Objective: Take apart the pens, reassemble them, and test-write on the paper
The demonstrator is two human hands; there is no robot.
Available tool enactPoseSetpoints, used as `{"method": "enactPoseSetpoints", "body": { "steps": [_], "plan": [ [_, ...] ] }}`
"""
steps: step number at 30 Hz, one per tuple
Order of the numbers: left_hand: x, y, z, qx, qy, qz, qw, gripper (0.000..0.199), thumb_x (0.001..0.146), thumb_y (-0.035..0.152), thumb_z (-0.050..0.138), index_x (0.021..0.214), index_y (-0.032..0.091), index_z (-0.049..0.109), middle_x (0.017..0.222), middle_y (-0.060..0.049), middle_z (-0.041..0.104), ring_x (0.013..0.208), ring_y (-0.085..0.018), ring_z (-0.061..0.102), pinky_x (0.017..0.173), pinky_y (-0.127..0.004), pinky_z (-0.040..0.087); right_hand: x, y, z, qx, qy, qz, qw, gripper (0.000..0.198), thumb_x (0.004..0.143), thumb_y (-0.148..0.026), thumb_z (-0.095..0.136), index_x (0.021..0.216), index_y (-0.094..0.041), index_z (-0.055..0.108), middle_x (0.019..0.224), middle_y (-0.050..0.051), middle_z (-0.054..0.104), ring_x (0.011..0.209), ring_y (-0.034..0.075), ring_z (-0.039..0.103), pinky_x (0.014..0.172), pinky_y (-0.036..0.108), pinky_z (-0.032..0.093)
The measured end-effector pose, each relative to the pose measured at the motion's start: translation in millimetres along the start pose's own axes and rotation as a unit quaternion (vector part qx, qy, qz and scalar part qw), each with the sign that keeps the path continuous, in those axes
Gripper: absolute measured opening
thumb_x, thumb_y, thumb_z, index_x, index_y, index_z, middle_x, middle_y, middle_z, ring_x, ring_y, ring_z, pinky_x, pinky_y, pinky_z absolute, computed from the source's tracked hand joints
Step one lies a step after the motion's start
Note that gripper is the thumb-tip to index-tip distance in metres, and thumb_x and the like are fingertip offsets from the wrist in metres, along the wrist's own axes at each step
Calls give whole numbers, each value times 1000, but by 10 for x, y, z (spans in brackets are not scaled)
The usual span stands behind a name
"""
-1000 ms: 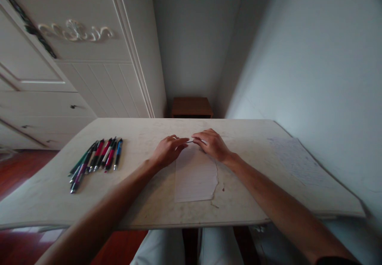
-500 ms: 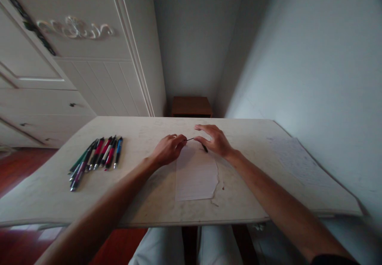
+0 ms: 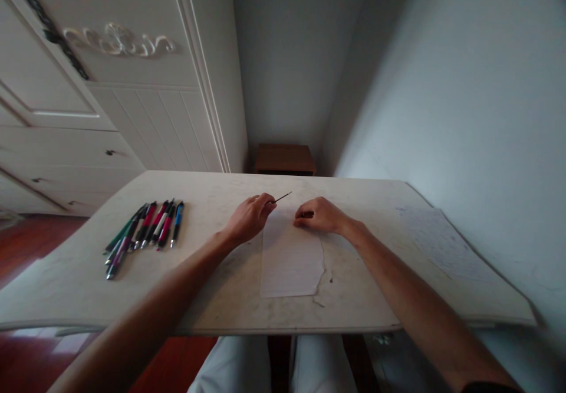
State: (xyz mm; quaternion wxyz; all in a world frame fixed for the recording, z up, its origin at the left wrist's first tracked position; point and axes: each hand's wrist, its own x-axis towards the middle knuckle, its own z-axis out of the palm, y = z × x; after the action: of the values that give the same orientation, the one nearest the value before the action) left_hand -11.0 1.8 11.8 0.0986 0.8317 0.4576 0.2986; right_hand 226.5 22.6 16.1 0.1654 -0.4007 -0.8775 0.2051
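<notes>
My left hand [image 3: 248, 219] is closed, pinching a thin dark pen refill [image 3: 283, 196] that points up and to the right from the fingertips. Just right of it, my right hand [image 3: 322, 215] is curled over the upper part of a lined sheet of paper [image 3: 292, 269]. Its thumb and fingers are closed around a small dark pen part [image 3: 306, 214], mostly hidden by the fingers. The paper has a torn right edge and lies flat on the table.
Several pens [image 3: 145, 228] lie side by side on the left of the white table [image 3: 212, 298]. A sheet covered in writing [image 3: 442, 242] is at the right, near the wall. A brown wooden stand [image 3: 285, 158] is behind the table, with a white cabinet [image 3: 159, 121] at the left.
My right hand has come down onto the paper and closed on the small dark part that lay there. The refill in my left hand now tilts more steeply upward.
</notes>
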Motion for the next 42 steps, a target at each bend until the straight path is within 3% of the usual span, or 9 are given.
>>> {"method": "enactPoseSetpoints", "body": {
  "steps": [11,22,27,32,36,42],
  "plan": [
    [-2,-84,64,23,15,31,999,20,93,31,53,99,19,67,96,-8,71,93,-22,64,86,-36,49,-12,44,-62,26,-30,-19,999,9,79,-24,70,82,-24,78,81,0,77,74,16,70,69,26,48],
    [4,-72,14,51,39,72,995,19,92,28,55,98,17,68,91,-8,72,87,-22,61,81,-36,48,-5,45,-46,26,-34,-20,999,10,81,-22,67,80,-20,77,77,2,75,71,17,67,67,27,47],
    [3,-88,12,55,39,88,994,19,93,29,54,99,18,68,89,-8,71,86,-21,60,82,-36,47,0,16,-23,82,54,-5,995,14,82,-28,64,80,-17,72,67,1,69,61,13,60,60,24,44],
    [0,-94,4,79,39,93,992,18,93,28,55,99,18,68,88,-7,71,85,-21,60,80,-35,46,17,-11,-41,181,183,34,966,23,85,-38,60,80,-16,63,72,2,67,54,10,56,52,23,45],
    [4,-119,8,85,42,93,991,16,91,26,58,98,17,69,91,-7,71,86,-22,60,80,-36,45,35,7,-41,322,181,60,927,30,83,-45,61,85,-15,59,81,6,71,42,8,56,42,22,44],
    [7,-143,15,94,41,75,992,14,89,25,60,97,18,69,93,-6,72,89,-23,61,80,-37,45,39,32,-38,405,146,72,900,33,76,-44,69,89,-14,63,87,9,75,44,10,62,43,22,47]
  ]
}}
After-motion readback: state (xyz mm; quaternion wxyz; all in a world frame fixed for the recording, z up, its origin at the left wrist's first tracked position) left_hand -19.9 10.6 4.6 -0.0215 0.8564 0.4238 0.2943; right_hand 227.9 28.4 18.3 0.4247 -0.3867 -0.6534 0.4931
